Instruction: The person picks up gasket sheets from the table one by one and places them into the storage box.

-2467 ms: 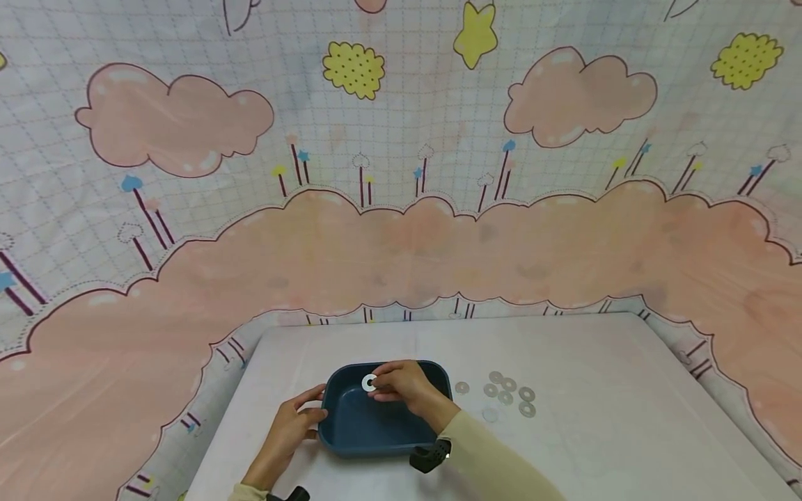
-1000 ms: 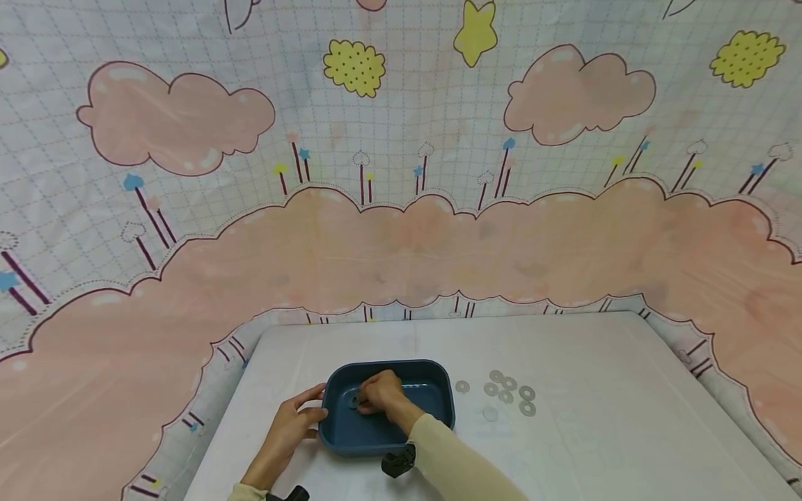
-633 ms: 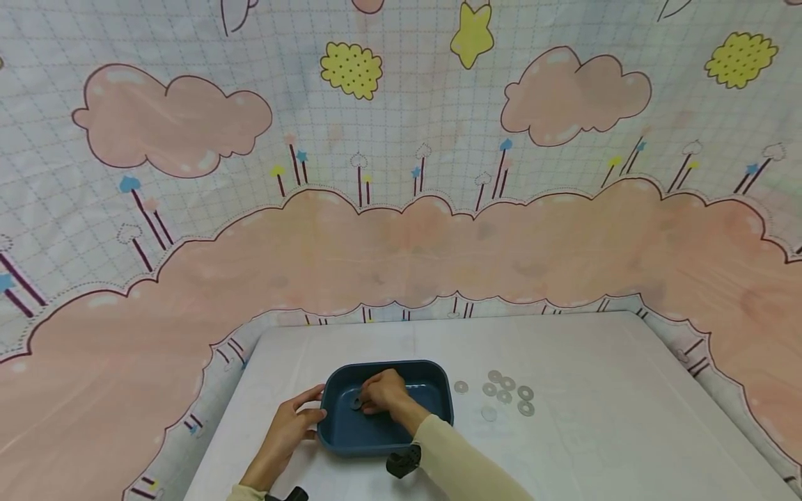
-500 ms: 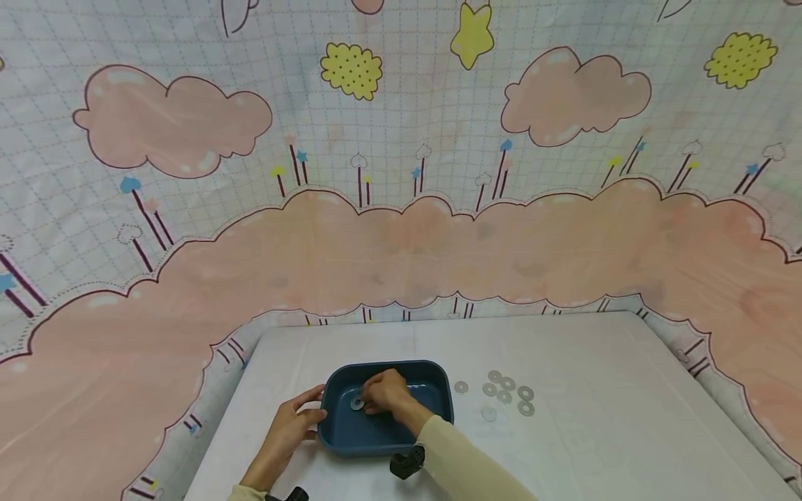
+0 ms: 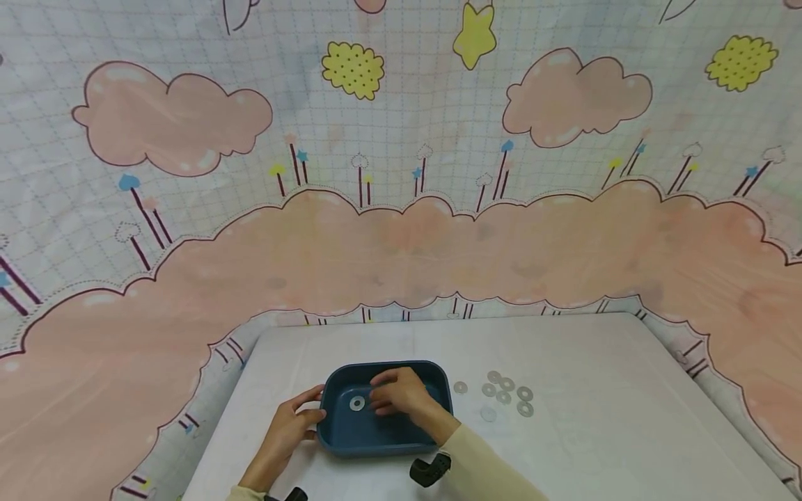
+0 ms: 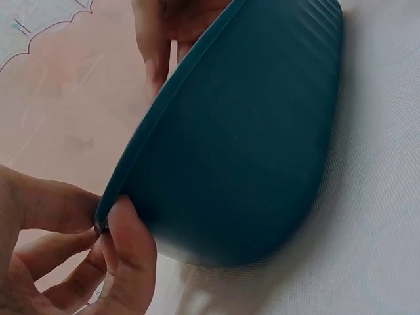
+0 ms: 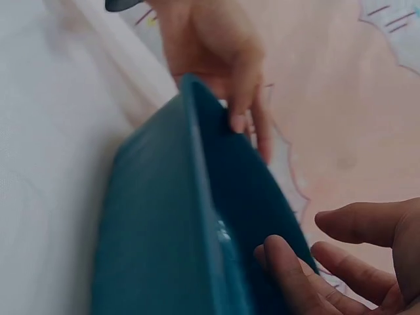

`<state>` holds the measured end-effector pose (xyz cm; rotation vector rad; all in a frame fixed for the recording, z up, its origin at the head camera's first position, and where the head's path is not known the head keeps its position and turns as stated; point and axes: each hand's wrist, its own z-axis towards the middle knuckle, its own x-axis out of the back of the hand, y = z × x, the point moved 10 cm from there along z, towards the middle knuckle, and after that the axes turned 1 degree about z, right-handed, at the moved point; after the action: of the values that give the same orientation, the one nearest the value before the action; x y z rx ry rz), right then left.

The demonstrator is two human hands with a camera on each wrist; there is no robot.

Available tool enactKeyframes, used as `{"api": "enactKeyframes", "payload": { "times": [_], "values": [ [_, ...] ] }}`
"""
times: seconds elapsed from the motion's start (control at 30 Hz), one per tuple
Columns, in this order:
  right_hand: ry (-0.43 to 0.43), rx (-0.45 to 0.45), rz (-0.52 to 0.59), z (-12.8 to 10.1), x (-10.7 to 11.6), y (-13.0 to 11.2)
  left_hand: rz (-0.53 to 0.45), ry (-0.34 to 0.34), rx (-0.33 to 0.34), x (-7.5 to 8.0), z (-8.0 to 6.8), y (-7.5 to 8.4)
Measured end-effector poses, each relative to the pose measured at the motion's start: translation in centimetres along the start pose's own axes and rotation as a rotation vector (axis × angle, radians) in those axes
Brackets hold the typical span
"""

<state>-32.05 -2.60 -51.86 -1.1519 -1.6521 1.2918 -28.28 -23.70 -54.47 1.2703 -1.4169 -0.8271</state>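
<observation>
- Head view: a washer (image 5: 357, 403) lies flat on the floor of the dark blue tray (image 5: 401, 442), low in the frame, just left of centre.
- The right hand (image 5: 401, 395) hovers over the tray immediately to the washer's right, fingers loosely spread and holding nothing; its fingertips stop just short of the washer.
- The left hand (image 5: 289, 428) grips the tray's left rim, thumb over the edge, as the left wrist view confirms.
- More washers (image 5: 504, 396) lie scattered on the white table (image 5: 595, 417), right of the tray.
</observation>
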Motion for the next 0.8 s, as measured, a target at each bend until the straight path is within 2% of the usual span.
{"api": "enactKeyframes", "payload": {
  "times": [0.27,0.47,0.8],
  "values": [
    [-0.037,0.104,0.025,-1.7,2.1,-2.1,-0.002,0.006,-0.005,0.1,-0.4,-0.1],
    [-0.038,0.142,0.027,-2.6,4.3,-3.1,-0.008,0.009,-0.003,0.0,-0.9,-0.2],
    [0.014,0.182,0.040,-5.1,8.7,-5.0,-0.020,0.016,-0.003,-0.2,-1.4,-0.5]
  ]
}}
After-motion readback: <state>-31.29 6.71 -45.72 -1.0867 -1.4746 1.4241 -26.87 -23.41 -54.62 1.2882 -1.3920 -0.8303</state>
